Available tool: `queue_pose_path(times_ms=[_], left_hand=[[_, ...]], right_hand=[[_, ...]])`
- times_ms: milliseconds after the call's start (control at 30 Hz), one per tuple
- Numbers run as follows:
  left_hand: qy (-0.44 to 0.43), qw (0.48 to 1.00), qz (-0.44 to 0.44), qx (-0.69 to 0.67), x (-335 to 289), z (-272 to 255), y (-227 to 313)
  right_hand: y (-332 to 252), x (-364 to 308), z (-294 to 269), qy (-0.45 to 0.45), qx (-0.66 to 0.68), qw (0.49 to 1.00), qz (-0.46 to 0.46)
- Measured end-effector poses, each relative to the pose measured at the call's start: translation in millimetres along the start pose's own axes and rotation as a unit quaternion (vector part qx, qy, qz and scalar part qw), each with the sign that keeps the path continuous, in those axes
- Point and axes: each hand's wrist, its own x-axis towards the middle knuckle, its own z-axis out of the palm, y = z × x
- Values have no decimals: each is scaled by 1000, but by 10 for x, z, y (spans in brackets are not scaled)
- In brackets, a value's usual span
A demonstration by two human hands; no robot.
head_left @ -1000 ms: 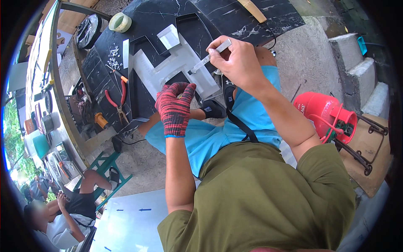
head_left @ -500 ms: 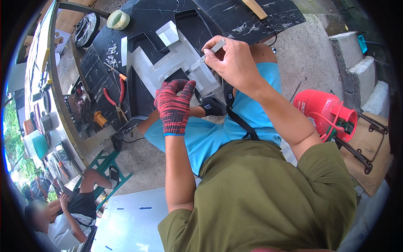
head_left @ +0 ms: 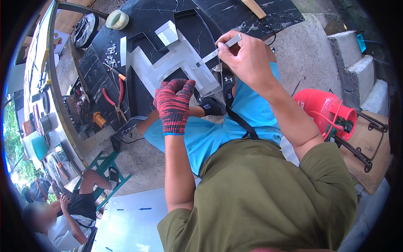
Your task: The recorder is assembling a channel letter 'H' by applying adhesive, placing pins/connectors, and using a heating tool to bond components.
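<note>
My left hand (head_left: 173,106) wears a red and black knit glove and is curled into a loose fist just in front of the near edge of a white letter-shaped panel (head_left: 180,59). Whether it holds something I cannot tell. That panel lies inside a black frame on a dark marble-patterned board (head_left: 159,17). My bare right hand (head_left: 247,59) pinches a thin silver metal strip (head_left: 220,49) above the panel's right side, the strip slanting down to the left.
Red-handled pliers (head_left: 113,98), a roll of tape (head_left: 117,19) and several small metal bits lie on the board. A red gas cylinder (head_left: 325,111) stands at right near concrete steps (head_left: 357,63). Another person sits at lower left (head_left: 67,210) beside a green stool.
My right hand has shifted slightly with the metal strip, which now slants down toward the panel. The gloved left hand has barely moved.
</note>
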Motion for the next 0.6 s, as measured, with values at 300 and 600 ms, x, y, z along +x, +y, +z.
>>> queue_pose_path(times_ms=[300, 600], left_hand=[[9, 1000, 4, -7, -29, -5, 21], [1, 1000, 1, -23, -36, -31, 57]], right_hand=[[-3, -61, 132, -29, 30, 999, 19], [-30, -58, 172, -42, 45, 998, 24]])
